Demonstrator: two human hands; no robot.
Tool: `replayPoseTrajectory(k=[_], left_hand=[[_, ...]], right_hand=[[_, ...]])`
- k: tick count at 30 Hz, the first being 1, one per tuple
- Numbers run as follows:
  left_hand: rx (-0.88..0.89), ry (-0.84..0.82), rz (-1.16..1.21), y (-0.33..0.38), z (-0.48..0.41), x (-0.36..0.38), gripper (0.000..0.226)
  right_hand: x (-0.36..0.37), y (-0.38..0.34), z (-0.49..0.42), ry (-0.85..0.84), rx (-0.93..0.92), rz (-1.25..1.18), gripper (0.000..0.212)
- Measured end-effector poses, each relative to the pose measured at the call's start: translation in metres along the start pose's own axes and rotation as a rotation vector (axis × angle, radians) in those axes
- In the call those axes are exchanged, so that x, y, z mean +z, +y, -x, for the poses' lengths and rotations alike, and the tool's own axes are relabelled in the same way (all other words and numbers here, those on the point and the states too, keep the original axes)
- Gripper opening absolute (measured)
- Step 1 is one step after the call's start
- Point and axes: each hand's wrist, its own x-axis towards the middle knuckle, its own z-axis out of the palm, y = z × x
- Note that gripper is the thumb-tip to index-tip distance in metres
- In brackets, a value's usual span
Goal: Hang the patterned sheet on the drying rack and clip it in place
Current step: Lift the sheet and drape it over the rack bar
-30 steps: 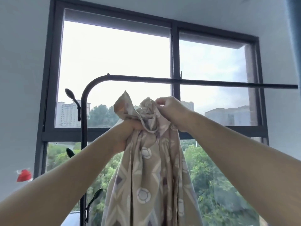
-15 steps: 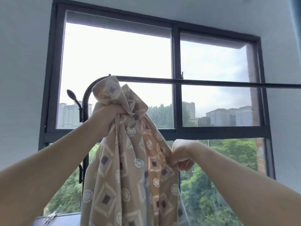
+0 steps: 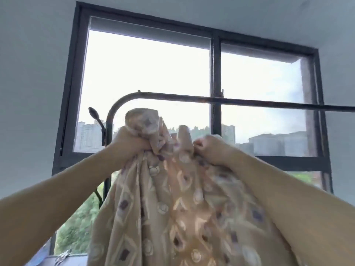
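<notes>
Patterned sheet (image 3: 172,204) hangs bunched from your two fists, below the drying rack (image 3: 249,101) bar and not yet over it. Your left hand (image 3: 128,144) has a tight grip on one gathered wad; your right hand (image 3: 213,148) clenches the fabric beside it. Behind stands a dark-framed window (image 3: 216,60) in a pale grey wall (image 3: 36,73).

Arms: both forearms bare to the frame edge, no sleeves showing.
Left hand (image 3: 128,143): bare, ungloved.
Right hand (image 3: 213,148): bare, ungloved.
</notes>
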Motion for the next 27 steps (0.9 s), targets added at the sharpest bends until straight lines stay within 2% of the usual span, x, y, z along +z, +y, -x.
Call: replayPoseTrajectory(k=[1, 3, 5, 7, 9, 13, 16, 18, 20, 22, 24, 27], left_hand=[[-0.039, -0.033, 0.059, -0.003, 0.005, -0.002, 0.026], [-0.112, -0.12, 0.173, -0.013, 0.01, -0.008, 0.035], [-0.16, -0.147, 0.251, -0.013, 0.014, -0.006, 0.018], [-0.213, -0.263, 0.277, -0.007, 0.022, 0.006, 0.02], [-0.249, -0.373, 0.297, -0.001, 0.034, 0.024, 0.022], [-0.294, -0.435, 0.304, 0.0, 0.039, 0.044, 0.021], [-0.31, -0.316, 0.248, -0.007, 0.031, 0.045, 0.024], [-0.294, -0.215, 0.233, -0.009, 0.025, 0.041, 0.022], [-0.275, -0.139, 0.217, -0.008, 0.023, 0.036, 0.019], [-0.235, -0.056, 0.193, -0.004, 0.022, 0.031, 0.018], [-0.184, 0.039, 0.175, -0.002, 0.019, 0.025, 0.021], [-0.15, 0.098, 0.161, 0.002, 0.013, 0.017, 0.024]], right_hand=[[0.006, 0.008, 0.002, -0.03, 0.022, 0.02, 0.039], [0.005, 0.021, 0.004, 0.06, 0.028, -0.065, 0.039], [-0.003, 0.014, 0.002, 0.091, 0.018, -0.189, 0.038], [-0.004, -0.006, -0.002, 0.015, -0.049, -0.317, 0.033], [0.004, -0.022, -0.001, -0.034, -0.078, -0.307, 0.037], [0.008, -0.029, 0.003, -0.056, -0.053, -0.338, 0.045], [0.013, -0.024, 0.009, -0.015, -0.022, -0.43, 0.04], [0.016, -0.021, 0.014, -0.023, 0.037, -0.527, 0.025], [0.018, -0.014, 0.021, -0.165, 0.152, -0.606, 0.016], [0.021, -0.004, 0.03, -0.37, 0.233, -0.598, 0.019], [0.025, 0.003, 0.037, -0.503, 0.241, -0.488, 0.024], [0.026, 0.006, 0.045, -0.625, 0.248, -0.375, 0.018]])
